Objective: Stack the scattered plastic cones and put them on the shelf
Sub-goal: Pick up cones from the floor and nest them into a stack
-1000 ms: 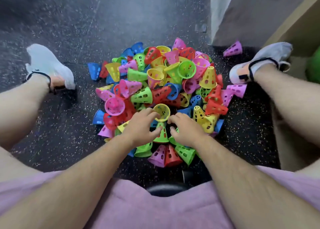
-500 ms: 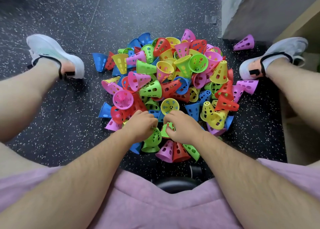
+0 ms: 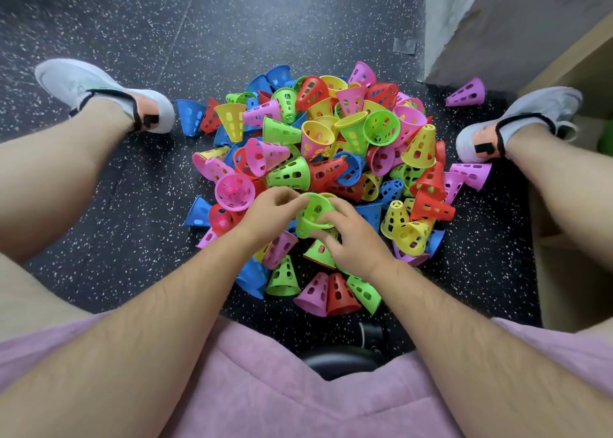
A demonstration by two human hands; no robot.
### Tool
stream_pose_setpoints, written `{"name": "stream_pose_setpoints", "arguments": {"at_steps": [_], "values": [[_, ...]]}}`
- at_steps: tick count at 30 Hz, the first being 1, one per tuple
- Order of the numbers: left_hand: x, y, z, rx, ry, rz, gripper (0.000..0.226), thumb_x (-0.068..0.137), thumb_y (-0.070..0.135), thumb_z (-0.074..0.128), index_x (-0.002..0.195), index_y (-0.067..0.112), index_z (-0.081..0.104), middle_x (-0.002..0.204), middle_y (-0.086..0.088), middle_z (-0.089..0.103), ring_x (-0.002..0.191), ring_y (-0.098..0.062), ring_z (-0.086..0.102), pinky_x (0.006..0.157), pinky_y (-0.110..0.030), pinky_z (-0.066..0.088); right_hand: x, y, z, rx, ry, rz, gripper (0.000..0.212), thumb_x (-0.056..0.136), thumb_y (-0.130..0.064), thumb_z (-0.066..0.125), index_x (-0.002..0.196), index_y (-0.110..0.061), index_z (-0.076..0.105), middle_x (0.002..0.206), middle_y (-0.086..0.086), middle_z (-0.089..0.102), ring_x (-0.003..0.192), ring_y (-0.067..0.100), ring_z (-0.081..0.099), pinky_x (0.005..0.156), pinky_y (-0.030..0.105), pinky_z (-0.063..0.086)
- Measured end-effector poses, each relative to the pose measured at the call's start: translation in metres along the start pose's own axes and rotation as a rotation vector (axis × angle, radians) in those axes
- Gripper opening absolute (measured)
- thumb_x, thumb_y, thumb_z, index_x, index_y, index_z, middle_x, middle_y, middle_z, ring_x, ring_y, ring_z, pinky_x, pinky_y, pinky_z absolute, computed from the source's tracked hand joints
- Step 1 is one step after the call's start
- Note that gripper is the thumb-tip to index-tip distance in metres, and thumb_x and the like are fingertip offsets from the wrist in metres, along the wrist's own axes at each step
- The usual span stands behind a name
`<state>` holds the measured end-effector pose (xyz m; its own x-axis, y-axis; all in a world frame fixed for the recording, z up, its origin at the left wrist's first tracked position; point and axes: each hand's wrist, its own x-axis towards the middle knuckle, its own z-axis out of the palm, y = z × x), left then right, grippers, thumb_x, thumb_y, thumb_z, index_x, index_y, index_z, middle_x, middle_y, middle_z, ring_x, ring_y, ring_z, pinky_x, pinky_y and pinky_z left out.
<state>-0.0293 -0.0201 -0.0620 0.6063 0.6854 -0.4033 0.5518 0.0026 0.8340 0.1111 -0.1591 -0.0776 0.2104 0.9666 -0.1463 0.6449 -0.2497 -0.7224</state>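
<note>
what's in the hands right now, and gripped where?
A green cone, held by both hands: the left hand pinches its wide rim on the left, the right hand grips the rim and wall on the right.

Green cone now above pile, in left hand and right hand

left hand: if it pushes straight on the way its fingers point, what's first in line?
The green cone that the left hand holds with the right hand; beyond it probably the red cone on the pile, depth unclear.
</note>
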Motion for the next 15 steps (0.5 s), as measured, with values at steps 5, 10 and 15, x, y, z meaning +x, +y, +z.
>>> {"name": "stream_pose_setpoints", "arguments": {"at_steps": [5,10,15], "values": [[-0.001,0.000,0.007,-0.042,-0.122,0.013,0.081,0.073,0.066,0.083,0.141,0.035,0.052,0.126,0.012,0.066,0.114,-0.004,0.064,0.096,-0.025,0.051,0.008,-0.006,-0.010,-0.032,0.007,0.021,0.028,0.103,-0.036,0.049,0.124,-0.020,0.058,0.128,-0.008,0.054,0.118,0.013,0.051,0.095,0.034,0.048],[0.000,0.007,0.010,0.058,0.002,0.040,0.078,0.076,0.059,0.084,0.140,0.029,0.051,0.119,0.013,0.064,0.101,0.000,0.061,0.078,-0.015,0.046,0.009,-0.003,-0.013,0.021,0.061,0.178,0.036,0.090,-0.026,0.057,0.124,-0.025,0.045,0.110,-0.007,0.055,0.101,0.015,0.054,0.081,0.035,0.049],[0.002,-0.001,0.006,0.110,0.012,0.007,0.081,0.076,0.059,0.084,0.142,0.030,0.047,0.135,0.005,0.057,0.121,-0.011,0.055,0.092,-0.026,0.045,0.014,0.025,-0.005,-0.265,0.055,0.222,0.015,0.092,-0.025,0.055,0.106,-0.023,0.060,0.120,-0.008,0.053,0.120,0.019,0.044,0.099,0.035,0.040]]}}
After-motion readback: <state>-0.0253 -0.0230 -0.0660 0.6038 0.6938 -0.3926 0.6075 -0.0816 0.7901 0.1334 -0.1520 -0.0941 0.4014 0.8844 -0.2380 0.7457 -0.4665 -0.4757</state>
